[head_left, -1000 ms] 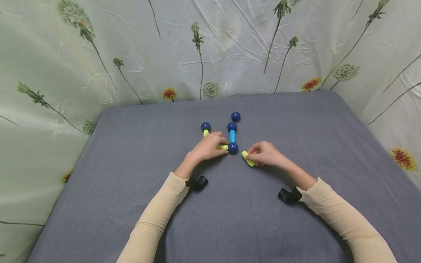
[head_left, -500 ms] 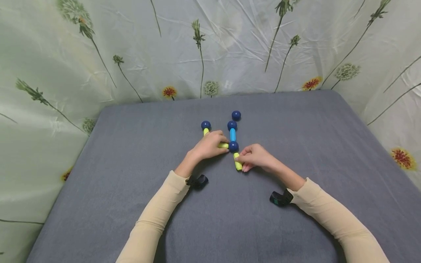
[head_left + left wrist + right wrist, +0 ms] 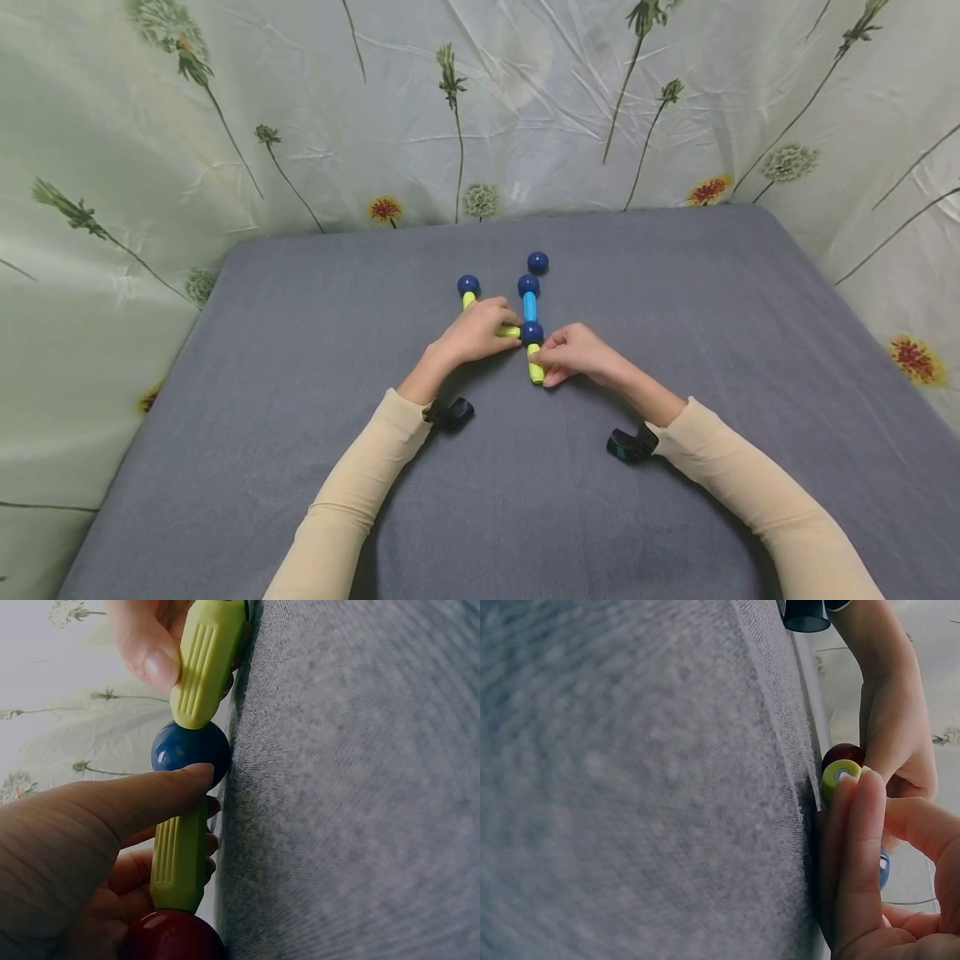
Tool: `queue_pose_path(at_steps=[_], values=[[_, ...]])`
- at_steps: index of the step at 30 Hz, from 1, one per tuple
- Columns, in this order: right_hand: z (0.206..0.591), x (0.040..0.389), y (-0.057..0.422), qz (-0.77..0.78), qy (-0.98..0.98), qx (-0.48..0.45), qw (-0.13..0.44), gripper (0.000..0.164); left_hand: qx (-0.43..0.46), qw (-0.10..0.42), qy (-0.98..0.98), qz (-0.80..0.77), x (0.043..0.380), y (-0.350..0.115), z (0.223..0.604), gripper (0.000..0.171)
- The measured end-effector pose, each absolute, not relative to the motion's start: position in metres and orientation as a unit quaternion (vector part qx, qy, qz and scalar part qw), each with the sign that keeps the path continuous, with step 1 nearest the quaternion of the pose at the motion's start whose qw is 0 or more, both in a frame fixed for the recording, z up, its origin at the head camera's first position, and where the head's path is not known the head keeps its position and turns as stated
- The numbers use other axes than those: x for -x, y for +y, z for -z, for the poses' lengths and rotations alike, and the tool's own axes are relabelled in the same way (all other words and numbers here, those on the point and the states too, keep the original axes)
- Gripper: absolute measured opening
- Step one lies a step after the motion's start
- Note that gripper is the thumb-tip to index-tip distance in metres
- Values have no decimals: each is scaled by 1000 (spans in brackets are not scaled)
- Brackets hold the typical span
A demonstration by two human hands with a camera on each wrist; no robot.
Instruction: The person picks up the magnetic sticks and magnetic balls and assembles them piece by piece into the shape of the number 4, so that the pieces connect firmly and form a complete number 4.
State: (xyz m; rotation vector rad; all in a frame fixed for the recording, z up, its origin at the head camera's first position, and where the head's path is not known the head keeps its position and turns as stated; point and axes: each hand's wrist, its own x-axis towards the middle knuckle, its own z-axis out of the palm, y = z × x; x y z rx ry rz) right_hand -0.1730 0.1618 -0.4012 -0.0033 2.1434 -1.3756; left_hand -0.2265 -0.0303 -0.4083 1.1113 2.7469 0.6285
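My right hand [image 3: 577,357] pinches a yellow-green magnetic stick [image 3: 536,367] between thumb and fingers. The stick's far end meets a blue ball [image 3: 187,750]. My left hand [image 3: 480,332] grips a second yellow-green stick [image 3: 178,859], its thumb lying across to that same ball and its fingers behind the stick. A dark red ball [image 3: 174,937] sits at this stick's other end, hidden under the hand in the head view. From the blue ball a light-blue stick [image 3: 530,307] runs away to another blue ball [image 3: 528,285].
Beyond the left hand, a yellow-green stick [image 3: 468,298] ends in a blue ball [image 3: 468,285]. A separate blue ball [image 3: 537,262] lies farthest back. Everything rests on a grey cloth surface [image 3: 480,500], with a flowered curtain [image 3: 315,117] behind. Both wrists wear black cameras.
My right hand has moved left, turning its yellow-green stick from slanted to nearly in line with the light-blue stick and bringing it to the blue ball. My left hand stays in place.
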Motion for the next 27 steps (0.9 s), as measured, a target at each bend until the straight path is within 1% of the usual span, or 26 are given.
queue_pose_path(at_steps=[7,16,23,27], values=[[404,176,163,521,799,4,300,25,-368,57,905,-203,226,-30,408,27],[405,177,165,517,796,22,313,24,-369,45,907,-198,225,-29,410,28],[403,178,170,514,790,50,331,29,-362,26,914,-181,224,-27,413,34],[401,179,173,513,782,72,346,28,-360,17,919,-162,224,-26,413,37]])
